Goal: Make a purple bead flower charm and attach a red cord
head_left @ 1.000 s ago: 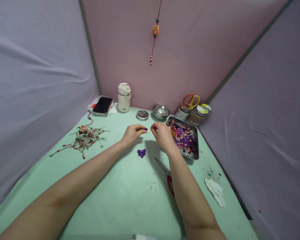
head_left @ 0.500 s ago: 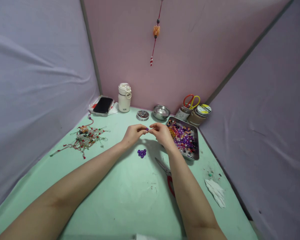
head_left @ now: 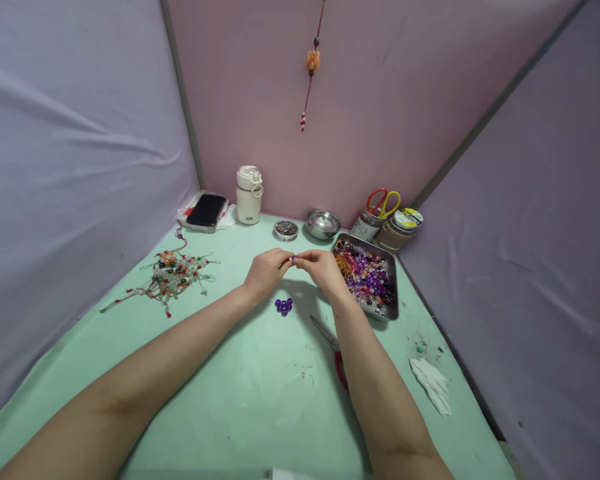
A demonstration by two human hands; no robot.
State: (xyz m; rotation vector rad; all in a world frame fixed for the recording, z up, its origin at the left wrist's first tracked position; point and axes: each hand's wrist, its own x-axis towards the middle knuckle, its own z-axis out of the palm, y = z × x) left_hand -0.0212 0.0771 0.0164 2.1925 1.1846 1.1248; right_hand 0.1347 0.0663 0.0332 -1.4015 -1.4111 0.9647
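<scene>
My left hand (head_left: 266, 275) is closed in a pinch at a tiny purple bead (head_left: 295, 258) above the middle of the table. From the other side, the fingertips of my right hand (head_left: 325, 272) are pinched together at the same bead. Any thread through it is too small to make out. Just below the hands, a small cluster of purple beads (head_left: 283, 307) lies on the green tabletop. Scissors with red handles (head_left: 338, 360) rest beside my right forearm, which partly covers them. A metal tray (head_left: 393, 293) full of mixed beads and coloured cords stands right of my right hand.
Finished-looking beaded strings (head_left: 175, 277) lie in a heap at left. Along the back stand a phone (head_left: 207, 211), a white bottle (head_left: 249, 197), a round tin (head_left: 285, 230), a metal bowl (head_left: 323, 225) and jars (head_left: 399, 230). A white cloth (head_left: 431, 385) lies at right.
The fingertips of both hands have come closer together around the bead. My right fingers have closed from a looser, parted pose. The things on the table have not moved.
</scene>
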